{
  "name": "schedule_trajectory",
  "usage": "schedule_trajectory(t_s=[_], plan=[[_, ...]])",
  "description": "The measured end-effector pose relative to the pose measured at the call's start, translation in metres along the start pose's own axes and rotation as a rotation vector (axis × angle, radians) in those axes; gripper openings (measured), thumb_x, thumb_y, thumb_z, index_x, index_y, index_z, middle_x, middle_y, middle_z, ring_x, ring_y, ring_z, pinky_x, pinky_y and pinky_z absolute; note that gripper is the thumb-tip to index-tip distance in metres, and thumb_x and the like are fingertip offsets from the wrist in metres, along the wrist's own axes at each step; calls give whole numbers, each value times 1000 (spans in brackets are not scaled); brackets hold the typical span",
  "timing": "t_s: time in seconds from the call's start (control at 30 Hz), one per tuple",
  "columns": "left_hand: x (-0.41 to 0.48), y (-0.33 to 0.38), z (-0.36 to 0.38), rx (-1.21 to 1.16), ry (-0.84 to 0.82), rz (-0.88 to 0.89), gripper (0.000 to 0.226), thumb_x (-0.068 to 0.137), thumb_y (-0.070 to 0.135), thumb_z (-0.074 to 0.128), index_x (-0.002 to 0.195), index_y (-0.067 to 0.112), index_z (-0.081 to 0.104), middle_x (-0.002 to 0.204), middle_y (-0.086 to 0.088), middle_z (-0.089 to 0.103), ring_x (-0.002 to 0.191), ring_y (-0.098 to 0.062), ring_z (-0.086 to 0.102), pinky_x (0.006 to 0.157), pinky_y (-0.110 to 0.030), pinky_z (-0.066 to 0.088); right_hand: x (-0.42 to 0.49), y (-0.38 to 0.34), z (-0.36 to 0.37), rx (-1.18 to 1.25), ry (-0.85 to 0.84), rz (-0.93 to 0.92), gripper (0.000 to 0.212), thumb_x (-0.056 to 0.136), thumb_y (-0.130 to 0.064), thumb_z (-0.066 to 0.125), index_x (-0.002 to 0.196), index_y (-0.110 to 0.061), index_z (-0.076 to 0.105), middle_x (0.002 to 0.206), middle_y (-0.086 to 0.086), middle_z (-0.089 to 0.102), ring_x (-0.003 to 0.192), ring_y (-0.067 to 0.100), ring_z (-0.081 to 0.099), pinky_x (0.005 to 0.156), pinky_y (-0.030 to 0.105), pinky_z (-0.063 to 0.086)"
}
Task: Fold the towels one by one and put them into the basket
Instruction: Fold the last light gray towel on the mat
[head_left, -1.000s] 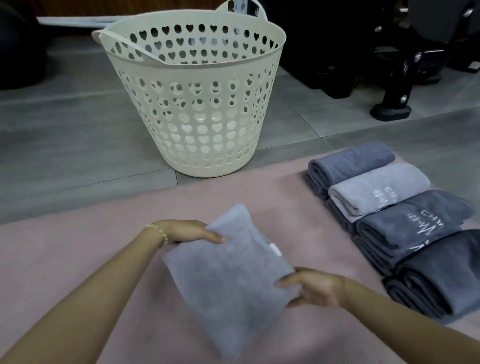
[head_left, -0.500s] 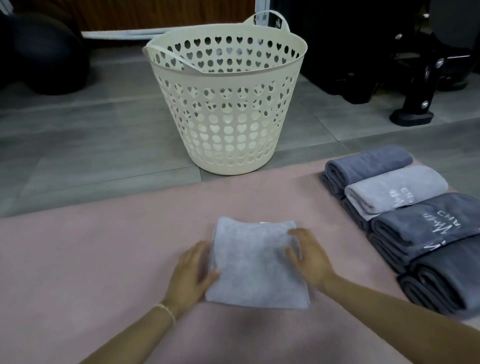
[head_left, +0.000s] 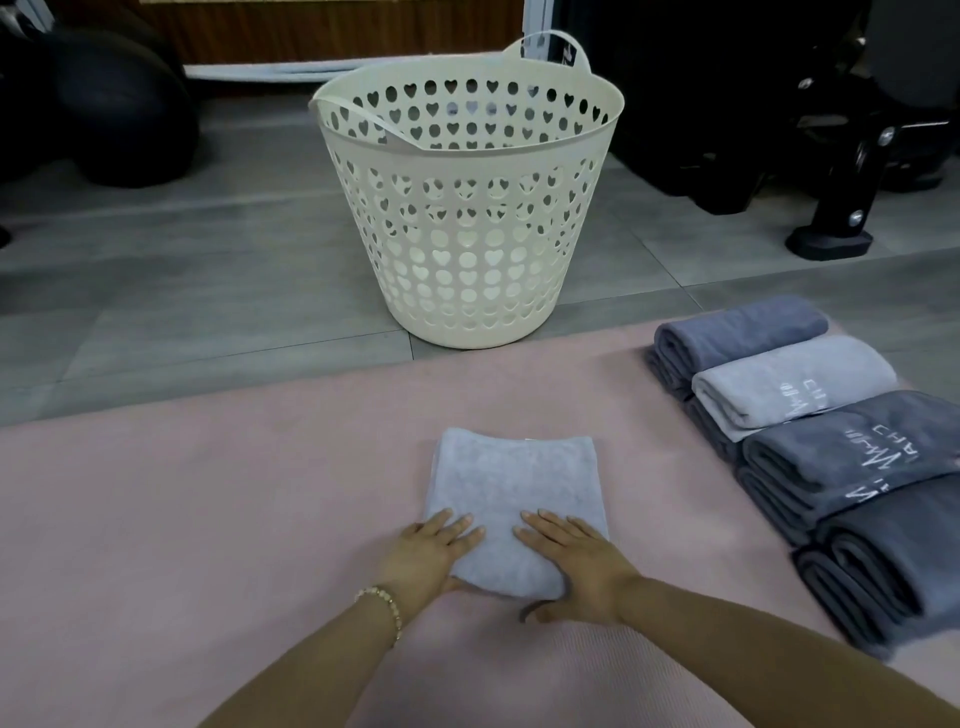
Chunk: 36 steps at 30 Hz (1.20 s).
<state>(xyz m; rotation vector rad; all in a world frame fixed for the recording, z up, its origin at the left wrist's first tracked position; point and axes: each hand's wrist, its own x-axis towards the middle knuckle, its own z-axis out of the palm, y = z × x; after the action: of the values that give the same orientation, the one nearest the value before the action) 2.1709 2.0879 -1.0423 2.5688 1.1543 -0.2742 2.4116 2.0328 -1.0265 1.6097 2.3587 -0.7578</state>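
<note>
A folded light grey towel (head_left: 514, 493) lies flat on the pink mat (head_left: 208, 519) in front of me. My left hand (head_left: 434, 553) and my right hand (head_left: 571, 564) hold its near edge, fingers on top and thumbs tucked underneath. The cream basket (head_left: 467, 228) with heart-shaped holes stands upright on the grey floor just beyond the mat, straight ahead of the towel. I cannot see its bottom.
At the right of the mat lies a row of several rolled towels: a blue-grey one (head_left: 737, 332), a pale grey one (head_left: 795, 384) and dark grey ones (head_left: 852, 457). Black equipment legs (head_left: 831, 228) stand at the back right, and a dark ball (head_left: 114, 114) at the back left.
The towel was held up a second ago, then laid flat on the mat. My hands have slid from its sides to its near edge and taken hold there.
</note>
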Motion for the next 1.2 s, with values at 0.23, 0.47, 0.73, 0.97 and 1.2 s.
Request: schedule_trajectory(t_s=[0.23,0.47,0.73,0.97,1.2], plan=[[2,-2,-58,-217,-115,-16,40,92,49,50,107,16,67,93,1,65,89,-15,59,74,-19,39,5,-8,-28,31,-36,47,79,76,-50,71,144,-25,38,148,-5,40,135,15,38,113,25,27],[-28,-34,-82,-803,-275,-210,52,74,71,58,61,22,44,63,11,40,62,-6,36,62,-22,30,14,-16,-100,431,-560,170,17,72,-42,79,82,-31,70,83,-17,69,82,6,66,84,25,54],[-45,-33,-43,-1072,54,-416,23,85,39,66,83,16,64,76,8,66,67,-3,57,66,-15,46,17,15,-93,773,-448,337,58,70,-40,79,123,-19,64,116,0,69,106,16,66,91,27,53],[-15,-15,-7,-1023,382,-699,52,81,37,71,52,20,31,38,13,30,48,-10,30,49,-20,25,30,26,-70,623,-125,292,37,75,-35,78,104,-19,63,108,-4,62,106,15,60,89,21,47],[-20,-5,7,-1061,512,-920,49,75,53,69,73,9,50,69,1,56,62,-15,52,58,-23,40,44,-13,-55,465,-205,237,77,73,-73,57,132,-24,47,131,-5,55,112,15,55,97,31,45]])
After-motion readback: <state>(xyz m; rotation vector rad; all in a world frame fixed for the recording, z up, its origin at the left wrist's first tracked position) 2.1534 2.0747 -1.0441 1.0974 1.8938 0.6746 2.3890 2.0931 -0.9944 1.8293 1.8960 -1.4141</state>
